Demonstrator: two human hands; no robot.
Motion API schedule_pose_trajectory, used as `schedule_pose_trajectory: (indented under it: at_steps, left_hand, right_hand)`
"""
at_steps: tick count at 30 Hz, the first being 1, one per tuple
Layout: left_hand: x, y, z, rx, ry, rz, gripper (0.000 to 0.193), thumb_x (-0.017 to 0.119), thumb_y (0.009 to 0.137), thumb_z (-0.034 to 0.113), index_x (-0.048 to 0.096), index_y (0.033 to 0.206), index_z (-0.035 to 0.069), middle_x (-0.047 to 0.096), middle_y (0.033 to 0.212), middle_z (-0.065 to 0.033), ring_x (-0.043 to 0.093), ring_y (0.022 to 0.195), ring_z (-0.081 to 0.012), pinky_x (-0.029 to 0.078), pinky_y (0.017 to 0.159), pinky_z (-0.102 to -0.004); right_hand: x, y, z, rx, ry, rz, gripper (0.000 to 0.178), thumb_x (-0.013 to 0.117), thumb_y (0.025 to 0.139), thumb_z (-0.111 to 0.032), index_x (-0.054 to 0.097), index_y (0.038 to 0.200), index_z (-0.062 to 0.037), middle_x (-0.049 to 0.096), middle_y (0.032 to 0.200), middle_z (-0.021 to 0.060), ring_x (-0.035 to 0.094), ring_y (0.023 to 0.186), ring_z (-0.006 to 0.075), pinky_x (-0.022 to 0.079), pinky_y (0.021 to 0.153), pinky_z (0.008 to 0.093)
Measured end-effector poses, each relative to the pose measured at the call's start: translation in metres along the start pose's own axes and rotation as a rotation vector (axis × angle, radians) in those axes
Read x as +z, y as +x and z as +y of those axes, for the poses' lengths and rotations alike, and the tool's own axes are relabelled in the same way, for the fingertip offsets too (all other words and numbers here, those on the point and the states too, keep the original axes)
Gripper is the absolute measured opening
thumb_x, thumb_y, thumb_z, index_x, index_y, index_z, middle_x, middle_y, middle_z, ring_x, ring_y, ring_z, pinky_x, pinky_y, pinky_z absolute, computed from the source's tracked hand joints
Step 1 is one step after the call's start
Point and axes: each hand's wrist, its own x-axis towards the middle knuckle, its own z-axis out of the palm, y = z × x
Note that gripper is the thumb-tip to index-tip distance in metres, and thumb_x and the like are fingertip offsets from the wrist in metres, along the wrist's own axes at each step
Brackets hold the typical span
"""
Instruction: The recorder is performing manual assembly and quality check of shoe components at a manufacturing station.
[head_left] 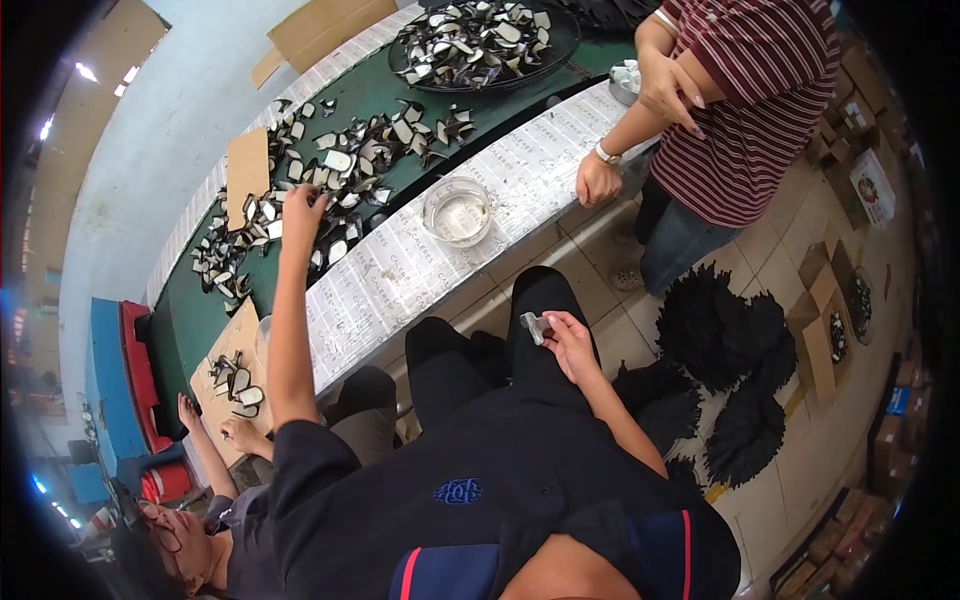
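My left hand [303, 207] reaches out over a loose pile of small curved black pieces with whitish oval faces [340, 160]. Its fingers are bent together among the pieces, and what they pinch, if anything, is hidden. Above my right thigh, my right hand [568, 343] grips a small translucent, greyish piece [533, 327] between thumb and fingers; its exact kind is too small to tell. A round clear dish [457, 212] stands on the table's pale, paper-covered edge, between my two hands.
A heaped dark basin [570, 50] stands on the green surface [350, 85]. Cardboard [248, 175] lies by the pile. On the right stands a person in a striped shirt [750, 100]; another person's hand [240, 435] works at lower left. Black fringed bundles [715, 330] lie on the floor.
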Motion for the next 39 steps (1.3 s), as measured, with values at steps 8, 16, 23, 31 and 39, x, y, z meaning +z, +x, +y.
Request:
schedule_pose_trajectory:
  at_steps: [8,16,23,31,39]
  left_hand:
    - [0.029,-0.159,0.12,0.168,-0.193,-0.207,0.072,0.084,0.072,0.016,0.052,0.135,0.002,0.057,0.12,-0.0213,0.054,0.11,-0.0383,0.047,0.094,-0.0413]
    - [0.035,-0.19,0.1,-0.061,-0.409,-0.124,0.052,0.067,0.088,0.0,0.051,0.138,0.001,0.057,0.136,-0.0195,0.045,0.136,-0.0394,0.036,0.113,-0.041]
    - [0.04,-0.167,0.099,-0.041,-0.238,-0.054,0.025,0.078,0.081,0.02,0.064,0.096,0.006,0.058,0.136,-0.0137,0.043,0.138,-0.0375,0.027,0.113,-0.0578]
    - [0.038,-0.187,0.103,-0.182,-0.277,0.046,0.025,0.075,0.085,0.017,0.069,0.105,0.002,0.057,0.137,-0.0176,0.049,0.131,-0.0406,0.038,0.107,-0.0466]
    - [0.004,-0.228,0.174,-0.714,-1.317,0.001,0.037,0.065,0.091,-0.004,0.057,0.128,0.002,0.056,0.115,-0.0081,0.063,0.093,-0.0151,0.061,0.078,-0.0306]
  right_hand:
    - [-0.006,0.001,0.001,-0.015,0.015,0.017,0.018,0.057,0.101,-0.017,0.063,0.114,-0.0055,0.069,0.104,0.0057,0.064,0.092,0.0151,0.052,0.082,0.032]
    - [-0.005,0.002,0.002,-0.026,0.011,0.039,0.021,0.055,0.102,-0.018,0.061,0.117,-0.0039,0.067,0.106,0.0078,0.064,0.094,0.0174,0.055,0.082,0.0363]
    - [-0.005,0.001,0.001,-0.028,-0.048,0.039,0.02,0.057,0.102,-0.018,0.063,0.116,-0.0049,0.068,0.103,0.0067,0.064,0.093,0.0164,0.053,0.082,0.035]
    - [-0.007,0.003,0.002,-0.029,-0.033,0.045,0.02,0.059,0.101,-0.016,0.063,0.116,-0.0037,0.069,0.103,0.0068,0.065,0.092,0.0167,0.053,0.083,0.0333]
    - [0.066,-0.014,-0.043,-0.211,-0.322,0.05,0.021,0.064,0.098,-0.014,0.064,0.114,-0.0016,0.069,0.105,0.0075,0.066,0.091,0.0139,0.055,0.081,0.0304]
